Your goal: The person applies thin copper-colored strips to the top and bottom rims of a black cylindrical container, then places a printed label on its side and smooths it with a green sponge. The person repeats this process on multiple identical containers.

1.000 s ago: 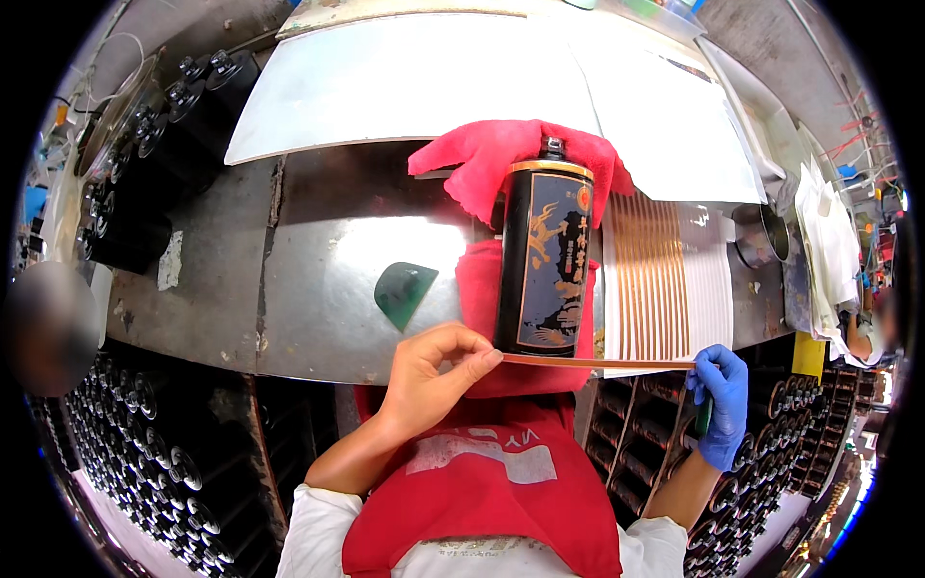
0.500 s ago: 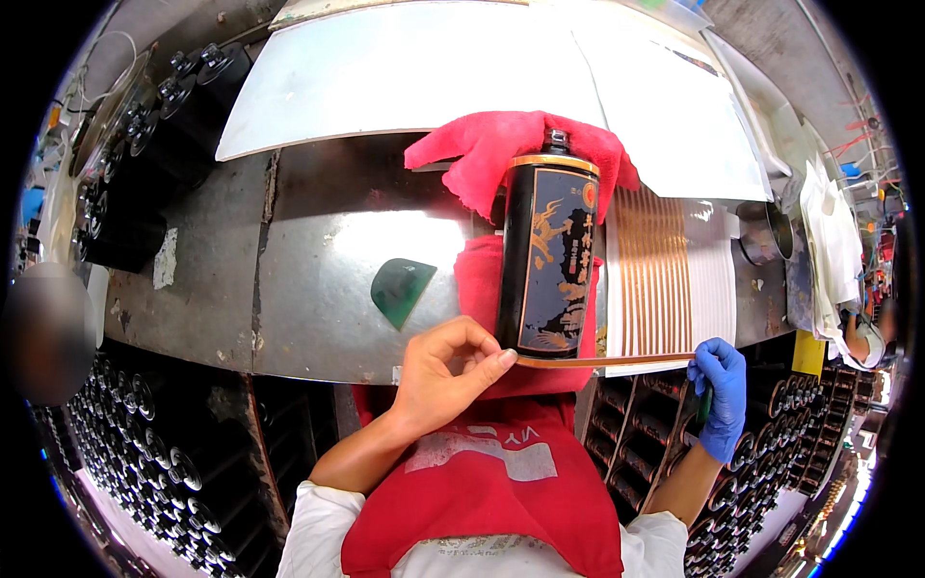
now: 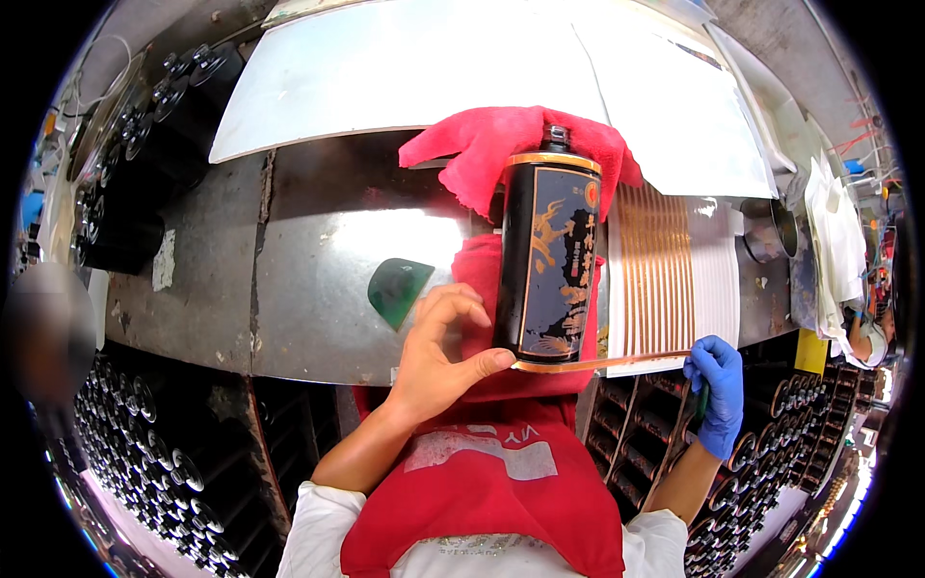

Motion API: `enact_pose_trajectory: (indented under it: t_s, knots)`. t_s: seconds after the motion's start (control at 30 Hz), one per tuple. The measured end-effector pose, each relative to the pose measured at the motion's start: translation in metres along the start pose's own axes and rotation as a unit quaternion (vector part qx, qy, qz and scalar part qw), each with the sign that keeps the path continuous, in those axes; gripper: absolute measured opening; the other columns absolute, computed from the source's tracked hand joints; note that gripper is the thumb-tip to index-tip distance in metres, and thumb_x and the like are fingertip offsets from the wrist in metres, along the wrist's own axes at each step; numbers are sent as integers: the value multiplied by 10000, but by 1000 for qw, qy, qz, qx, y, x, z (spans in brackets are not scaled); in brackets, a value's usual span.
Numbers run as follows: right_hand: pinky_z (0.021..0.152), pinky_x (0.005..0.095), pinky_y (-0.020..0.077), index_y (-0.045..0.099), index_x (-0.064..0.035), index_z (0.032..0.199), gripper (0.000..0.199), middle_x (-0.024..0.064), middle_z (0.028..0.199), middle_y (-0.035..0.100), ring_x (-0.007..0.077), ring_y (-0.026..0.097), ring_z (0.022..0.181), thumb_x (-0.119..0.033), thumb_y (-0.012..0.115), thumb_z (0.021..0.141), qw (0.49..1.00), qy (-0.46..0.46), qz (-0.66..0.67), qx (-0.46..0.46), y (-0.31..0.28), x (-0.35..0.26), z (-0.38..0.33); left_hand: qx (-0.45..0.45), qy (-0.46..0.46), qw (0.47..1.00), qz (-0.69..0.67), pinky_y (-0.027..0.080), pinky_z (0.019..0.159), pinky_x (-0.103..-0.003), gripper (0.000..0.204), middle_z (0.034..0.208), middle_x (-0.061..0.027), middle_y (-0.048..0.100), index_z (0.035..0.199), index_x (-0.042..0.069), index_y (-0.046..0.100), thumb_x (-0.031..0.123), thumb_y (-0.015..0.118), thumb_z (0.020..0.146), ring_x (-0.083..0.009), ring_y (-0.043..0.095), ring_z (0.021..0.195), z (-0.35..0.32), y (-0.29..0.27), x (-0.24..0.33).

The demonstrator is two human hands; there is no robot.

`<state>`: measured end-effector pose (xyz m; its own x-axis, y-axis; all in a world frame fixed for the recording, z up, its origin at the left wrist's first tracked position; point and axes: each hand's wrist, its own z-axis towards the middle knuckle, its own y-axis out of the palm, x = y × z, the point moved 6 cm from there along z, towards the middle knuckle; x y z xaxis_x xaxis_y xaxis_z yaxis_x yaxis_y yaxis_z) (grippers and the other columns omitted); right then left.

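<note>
— Starting nearest the body, where are the hands?
— The left hand (image 3: 438, 352) sits at the base of the black bottle (image 3: 547, 255), thumb pressing one end of a copper strip (image 3: 597, 363) against the bottle's bottom edge, the other fingers spread loosely. The right hand (image 3: 715, 393), in a blue glove, is closed on the strip's far end, right of the bottle, past the counter's near edge.
— And the bottle?
— Lying on a red cloth (image 3: 511, 154) on the steel counter (image 3: 308, 270), cap pointing away.
— Anything beside it?
— A white sheet of copper strips (image 3: 670, 279) just right; a green scraper (image 3: 397, 289) left, with bare steel beyond it.
</note>
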<state>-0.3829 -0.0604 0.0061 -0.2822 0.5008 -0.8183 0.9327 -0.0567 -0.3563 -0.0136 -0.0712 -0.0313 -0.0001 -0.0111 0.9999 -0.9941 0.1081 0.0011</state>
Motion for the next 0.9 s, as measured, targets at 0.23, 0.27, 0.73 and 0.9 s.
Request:
enact_pose_trajectory:
  t_s: [0.23, 0.27, 0.73, 0.9]
  knots:
    - [421, 156, 363, 585, -31, 786, 139, 31, 643, 590, 42, 511, 495, -150, 619, 849, 1000, 7, 4, -6, 3, 3, 7, 29, 9, 999, 18, 330, 948, -344, 415, 1060, -74, 521, 900, 72, 570, 278, 825, 646, -242, 452, 1076, 3, -1, 1]
    - [423, 162, 369, 595, -26, 787, 126, 31, 641, 591, 44, 511, 494, -135, 617, 848, 1000, 10, 6, -5, 2, 4, 9, 30, 13, 999, 26, 328, 950, -344, 419, 1068, -77, 520, 903, 73, 572, 278, 827, 641, -244, 452, 1080, 3, -2, 0]
    - [478, 197, 393, 605, -3, 796, 130, 36, 647, 591, 65, 521, 541, -128, 637, 817, 998, 11, -1, -59, 12, 14, 33, -11, 250, 913, 321, 259, 1034, -520, 823, 1425, -332, 196, 1320, 33, 453, 337, 813, 646, -477, 276, 1290, 3, 49, 79]
    - [526, 197, 415, 626, -6, 813, 121, 20, 654, 594, 61, 543, 577, -120, 666, 799, 997, 12, 2, -79, 26, 18, 39, -34, 262, 885, 382, 332, 1014, -502, 899, 1400, -417, 159, 1375, -56, 302, 107, 794, 641, -543, 280, 1284, 11, 61, 57]
